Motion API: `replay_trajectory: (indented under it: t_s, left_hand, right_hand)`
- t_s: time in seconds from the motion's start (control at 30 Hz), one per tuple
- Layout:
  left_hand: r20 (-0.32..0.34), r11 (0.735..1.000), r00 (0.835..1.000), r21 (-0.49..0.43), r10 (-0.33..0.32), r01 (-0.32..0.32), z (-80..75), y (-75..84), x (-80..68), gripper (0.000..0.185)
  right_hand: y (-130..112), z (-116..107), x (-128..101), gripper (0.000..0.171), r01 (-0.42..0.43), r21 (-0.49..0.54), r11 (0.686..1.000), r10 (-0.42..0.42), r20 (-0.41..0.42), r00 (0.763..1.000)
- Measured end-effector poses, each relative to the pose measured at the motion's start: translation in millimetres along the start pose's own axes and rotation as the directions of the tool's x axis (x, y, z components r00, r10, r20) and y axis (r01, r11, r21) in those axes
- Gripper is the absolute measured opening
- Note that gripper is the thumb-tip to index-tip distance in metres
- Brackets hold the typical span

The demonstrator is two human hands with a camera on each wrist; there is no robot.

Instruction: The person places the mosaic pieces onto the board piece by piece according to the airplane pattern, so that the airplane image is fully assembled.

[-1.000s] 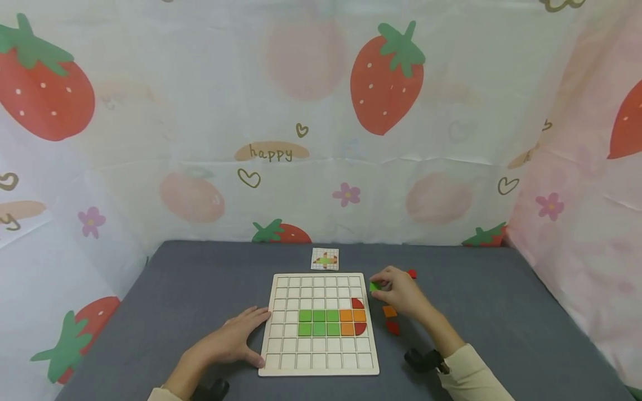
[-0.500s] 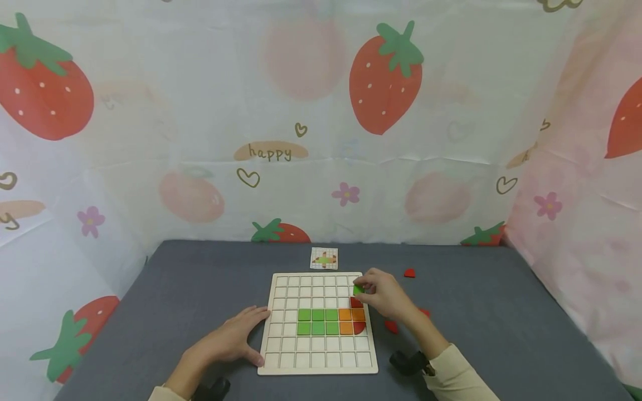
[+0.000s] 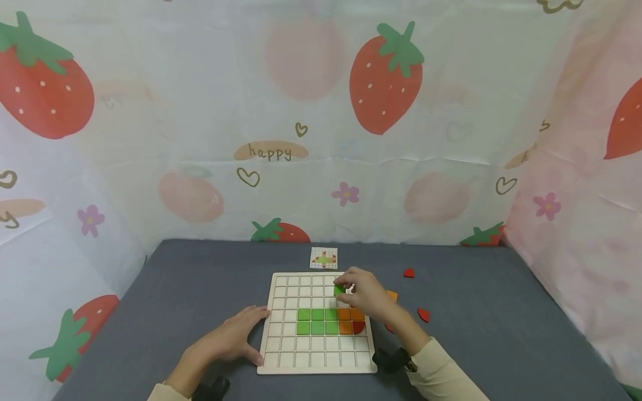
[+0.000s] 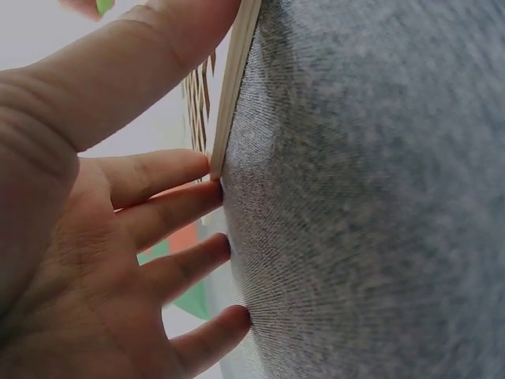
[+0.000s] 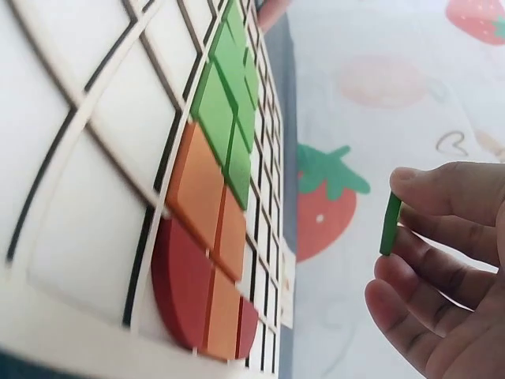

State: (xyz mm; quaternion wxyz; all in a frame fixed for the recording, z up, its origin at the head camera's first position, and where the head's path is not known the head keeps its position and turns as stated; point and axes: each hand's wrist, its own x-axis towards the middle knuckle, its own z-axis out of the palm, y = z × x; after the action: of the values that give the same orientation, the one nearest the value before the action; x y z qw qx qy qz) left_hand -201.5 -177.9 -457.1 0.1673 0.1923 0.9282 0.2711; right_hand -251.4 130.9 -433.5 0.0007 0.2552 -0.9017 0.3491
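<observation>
A pale wooden grid board [image 3: 281,359] lies on the grey table. Green square tiles [image 3: 318,327] fill two short rows in it, with orange tiles [image 3: 346,327] and red rounded-corner tiles [image 5: 185,288] at their right end. My right hand [image 3: 371,295] pinches a green tile [image 5: 390,223] between thumb and fingers, above the board's upper right part; in the right wrist view the tile shows edge-on. At the board's left edge rests my left hand [image 3: 228,340], fingers spread and fairly straight. In the left wrist view its fingertips [image 4: 207,164] meet the wooden rim.
A small picture card [image 3: 324,258] lies behind the board. To the right, red pieces [image 3: 423,314] are scattered on the table, and an orange tile [image 3: 392,295] shows partly behind the right hand. A strawberry-print curtain [image 3: 311,206] hangs along the back.
My right hand has carried the green tile leftward from the table beside the board to over its upper right squares. The left hand has stayed at the board's left edge.
</observation>
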Motion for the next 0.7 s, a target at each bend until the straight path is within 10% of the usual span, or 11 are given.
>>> replay_trajectory:
  t_s: [0.7]
  left_hand:
    - [0.0, 1.0, 1.0, 0.026, -0.004, 0.004, 0.1, 2.0, 2.8, 0.095]
  right_hand:
    - [-24.5, 34.7, 15.5, 0.026, 0.1, -0.046, 0.994, -0.096, 0.085, 0.992]
